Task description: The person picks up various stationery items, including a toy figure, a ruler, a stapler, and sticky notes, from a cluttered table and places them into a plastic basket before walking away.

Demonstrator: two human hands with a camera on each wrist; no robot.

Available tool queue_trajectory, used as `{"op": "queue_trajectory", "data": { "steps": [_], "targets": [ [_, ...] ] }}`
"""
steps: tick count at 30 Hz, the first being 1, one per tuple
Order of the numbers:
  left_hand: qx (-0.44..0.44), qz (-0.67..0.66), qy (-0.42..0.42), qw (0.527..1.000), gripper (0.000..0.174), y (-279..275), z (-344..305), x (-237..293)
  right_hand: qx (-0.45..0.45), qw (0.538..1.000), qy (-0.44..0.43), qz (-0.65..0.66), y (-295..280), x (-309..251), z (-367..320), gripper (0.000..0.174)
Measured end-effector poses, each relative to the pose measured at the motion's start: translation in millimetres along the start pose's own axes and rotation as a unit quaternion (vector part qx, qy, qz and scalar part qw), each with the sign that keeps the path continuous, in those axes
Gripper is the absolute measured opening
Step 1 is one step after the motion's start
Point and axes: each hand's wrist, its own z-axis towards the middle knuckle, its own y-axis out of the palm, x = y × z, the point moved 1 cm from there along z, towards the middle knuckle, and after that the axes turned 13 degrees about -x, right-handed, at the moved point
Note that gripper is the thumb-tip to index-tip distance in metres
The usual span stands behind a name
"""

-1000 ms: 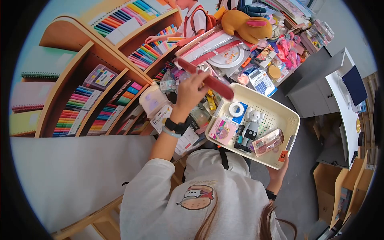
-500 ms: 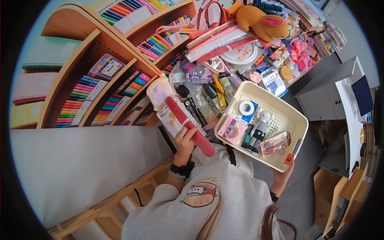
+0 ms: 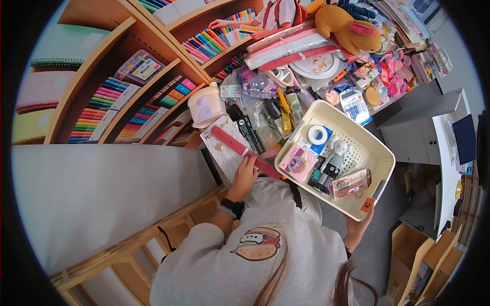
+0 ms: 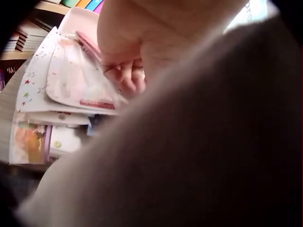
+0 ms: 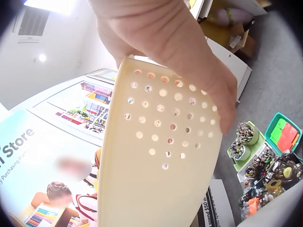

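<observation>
My left hand [image 3: 245,176] holds a long red case [image 3: 236,146] by its middle, low over a white patterned package [image 3: 222,155]. In the left wrist view the curled fingers of the left hand [image 4: 128,71] show beside a clear pouch. My right hand [image 3: 359,222] grips the near right corner of a cream basket [image 3: 381,153]. The basket holds a grey figure [image 3: 334,163], a white tape roll [image 3: 317,135], a pink package [image 3: 297,162] and a clear-wrapped item [image 3: 352,184]. In the right wrist view the right hand [image 5: 175,52] wraps over the basket's perforated wall [image 5: 156,184].
A heap of goods lies behind the basket, with a brown plush toy [image 3: 344,28], a calculator [image 3: 356,107] and a white plate [image 3: 315,65]. A cream-lilac container [image 3: 206,106] stands left of it. A grey cabinet [image 3: 411,137] is at the right.
The left hand has brought the red case down from above the heap to the white package near the body. The right hand keeps its grip on the basket, which sits slightly farther right in view.
</observation>
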Motion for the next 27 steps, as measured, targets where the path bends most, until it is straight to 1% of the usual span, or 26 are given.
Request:
{"op": "queue_trajectory", "data": {
  "steps": [1, 5, 6, 8, 9, 11, 12, 14, 15, 17, 18, 20, 22, 23, 24, 25, 27],
  "targets": [
    [-0.021, -0.012, -0.018, 1.0, 0.038, -3, 3, -1, -0.005, 1.0, -0.001, 0.002, 0, 0, 1, 0.061],
    [-0.045, 0.017, -0.007, 0.999, 0.037, -26, 19, -4, 0.011, 1.0, -0.004, 0.003, 1, 1, -1, 0.061],
    [-0.006, 0.082, 0.009, 0.997, 0.037, -34, 27, -6, 0.009, 1.0, -0.002, 0.001, 1, 1, -1, 0.061],
    [0.086, 0.196, 0.033, 0.976, 0.036, -51, 48, -6, 0.009, 1.0, -0.001, 0.0, 0, 1, -2, 0.061],
    [0.139, 0.245, 0.042, 0.959, 0.035, -62, 62, -2, -0.001, 1.0, 0.0, 0.004, -2, 2, -1, 0.061],
    [0.207, 0.32, 0.031, 0.924, 0.032, -81, 89, 14, -0.009, 1.0, -0.001, 0.006, -2, 1, -1, 0.062],
    [0.207, 0.318, 0.032, 0.925, 0.032, -83, 103, 10, -0.01, 1.0, 0.005, 0.006, -1, 1, -1, 0.061],
    [0.2, 0.463, -0.032, 0.863, 0.022, -82, 130, -2, -0.01, 1.0, 0.005, 0.006, 0, 0, -1, 0.061],
    [0.2, 0.46, -0.029, 0.865, 0.022, -80, 140, -5, 0.0, 1.0, 0.001, 0.001, -2, 1, -1, 0.061],
    [0.126, 0.5, -0.062, 0.855, 0.019, -77, 156, -12, 0.014, 1.0, -0.009, -0.003, -3, 1, -3, 0.06],
    [0.125, 0.498, -0.056, 0.856, 0.019, -74, 160, -17, 0.003, 1.0, -0.012, 0.004, -2, 1, -4, 0.059],
    [0.095, 0.53, -0.056, 0.841, 0.017, -72, 169, -27, -0.003, 1.0, -0.022, 0.015, 1, 4, -6, 0.058],
    [0.086, 0.524, -0.052, 0.846, 0.018, -79, 173, -25, -0.023, 0.999, -0.017, 0.028, 2, 4, -5, 0.057],
    [0.065, 0.528, -0.057, 0.845, 0.018, -83, 174, -23, -0.018, 0.999, -0.026, 0.028, 1, 3, -5, 0.057],
    [0.042, 0.533, -0.06, 0.843, 0.018, -85, 176, -23, -0.025, 0.999, -0.016, 0.029, 0, 3, -5, 0.056],
    [0.039, 0.53, -0.049, 0.845, 0.018, -85, 179, -26, -0.033, 0.999, -0.005, 0.03, -2, 3, -5, 0.054],
    [0.027, 0.534, -0.045, 0.844, 0.018, -86, 182, -28, -0.029, 0.999, -0.015, 0.033, -8, 5, -4, 0.053]
  ]
}}
